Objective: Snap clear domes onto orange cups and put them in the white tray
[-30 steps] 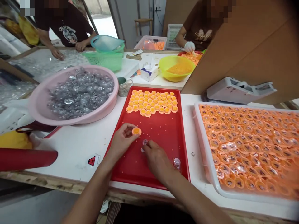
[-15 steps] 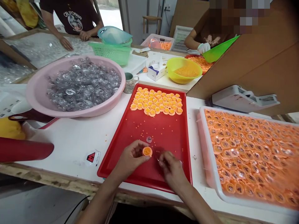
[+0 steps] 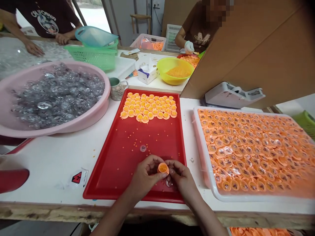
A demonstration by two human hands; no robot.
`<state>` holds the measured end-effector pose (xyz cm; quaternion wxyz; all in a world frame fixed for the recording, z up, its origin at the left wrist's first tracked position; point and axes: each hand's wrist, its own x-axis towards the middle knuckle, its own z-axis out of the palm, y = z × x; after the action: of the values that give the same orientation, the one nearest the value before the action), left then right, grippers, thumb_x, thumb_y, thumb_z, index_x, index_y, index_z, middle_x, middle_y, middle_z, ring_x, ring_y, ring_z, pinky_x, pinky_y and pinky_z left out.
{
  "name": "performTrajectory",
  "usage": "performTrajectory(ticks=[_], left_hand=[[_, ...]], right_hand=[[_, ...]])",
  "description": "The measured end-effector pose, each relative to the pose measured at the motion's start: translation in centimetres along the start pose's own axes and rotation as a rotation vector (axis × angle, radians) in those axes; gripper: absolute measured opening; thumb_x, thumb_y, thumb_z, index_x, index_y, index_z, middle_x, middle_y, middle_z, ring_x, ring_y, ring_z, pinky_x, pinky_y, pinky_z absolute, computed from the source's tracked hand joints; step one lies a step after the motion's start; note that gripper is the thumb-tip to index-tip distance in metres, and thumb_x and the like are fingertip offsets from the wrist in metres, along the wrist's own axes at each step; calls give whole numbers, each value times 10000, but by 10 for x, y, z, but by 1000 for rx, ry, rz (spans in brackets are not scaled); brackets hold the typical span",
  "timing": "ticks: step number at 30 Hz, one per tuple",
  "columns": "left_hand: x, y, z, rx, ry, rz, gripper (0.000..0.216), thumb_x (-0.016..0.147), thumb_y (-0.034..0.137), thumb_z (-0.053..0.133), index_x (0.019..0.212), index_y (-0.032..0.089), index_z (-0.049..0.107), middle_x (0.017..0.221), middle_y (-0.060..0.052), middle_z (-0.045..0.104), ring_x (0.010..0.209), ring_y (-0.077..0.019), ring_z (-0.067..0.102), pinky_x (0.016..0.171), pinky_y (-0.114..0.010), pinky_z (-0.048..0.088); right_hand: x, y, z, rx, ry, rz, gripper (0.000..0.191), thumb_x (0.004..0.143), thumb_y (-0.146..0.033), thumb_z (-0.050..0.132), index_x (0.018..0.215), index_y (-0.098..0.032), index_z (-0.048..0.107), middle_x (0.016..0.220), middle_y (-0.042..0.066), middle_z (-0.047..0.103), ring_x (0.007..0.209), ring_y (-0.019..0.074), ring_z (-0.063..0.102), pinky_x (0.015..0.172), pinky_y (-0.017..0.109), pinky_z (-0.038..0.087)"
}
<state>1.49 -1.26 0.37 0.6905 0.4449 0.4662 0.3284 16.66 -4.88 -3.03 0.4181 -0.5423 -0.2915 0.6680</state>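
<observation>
My left hand (image 3: 147, 174) pinches a round orange plastic cup (image 3: 163, 168) filled with orange granules, holding it over a red plastic tray (image 3: 134, 183). My right hand (image 3: 180, 174) meets the cup from the other side, and a small transparent plastic dome (image 3: 168, 183) shows beneath its fingers, partly hidden. Another transparent dome (image 3: 143, 148) lies on the tray just beyond my hands. Rows of filled orange cups (image 3: 147, 106) stand at the tray's far end, and loose orange granules are scattered over its surface.
A pink basin (image 3: 54, 98) of transparent domes stands to the left, with a mug (image 3: 117, 89) behind it. To the right, a white tray (image 3: 253, 154) holds many orange capsules. Co-workers' hands, baskets and a yellow bowl (image 3: 174, 70) lie farther back.
My hands have come together around the orange cup, with my right hand now against it. The cup has moved slightly right, and the view has shifted.
</observation>
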Motion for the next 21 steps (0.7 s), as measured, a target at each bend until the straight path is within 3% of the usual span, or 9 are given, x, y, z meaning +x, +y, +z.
performTrajectory(ticks=[4, 10, 14, 21], left_hand=[[0, -2, -4, 167, 140, 46, 205, 702, 172, 696, 902, 174, 653, 867, -36, 688, 832, -183, 655, 756, -287, 533], [5, -19, 4, 261, 115, 130, 99, 748, 131, 598, 829, 166, 641, 847, -39, 625, 765, -163, 626, 703, -275, 536], [6, -24, 7, 361, 146, 236, 81, 742, 105, 590, 776, 170, 625, 843, -29, 588, 758, -146, 595, 682, -246, 516], [1, -21, 7, 241, 53, 161, 145, 753, 89, 573, 863, 168, 625, 855, -32, 615, 803, -158, 623, 748, -268, 531]], right_hand=[[-5, -11, -6, 17, 67, -35, 319, 805, -403, 641, 1020, -169, 617, 575, -38, 551, 474, 109, 503, 407, 198, 358], [-6, -22, 5, 38, -46, -120, 226, 836, -355, 635, 973, -175, 627, 636, -20, 586, 474, 86, 487, 443, 202, 397], [-5, -14, 11, -232, 89, -222, 156, 851, -290, 585, 943, -175, 636, 721, 9, 611, 528, 111, 541, 486, 231, 453], [-7, -10, 8, -691, 254, -506, 129, 867, -166, 489, 881, -193, 614, 787, 29, 616, 684, 163, 590, 594, 267, 470]])
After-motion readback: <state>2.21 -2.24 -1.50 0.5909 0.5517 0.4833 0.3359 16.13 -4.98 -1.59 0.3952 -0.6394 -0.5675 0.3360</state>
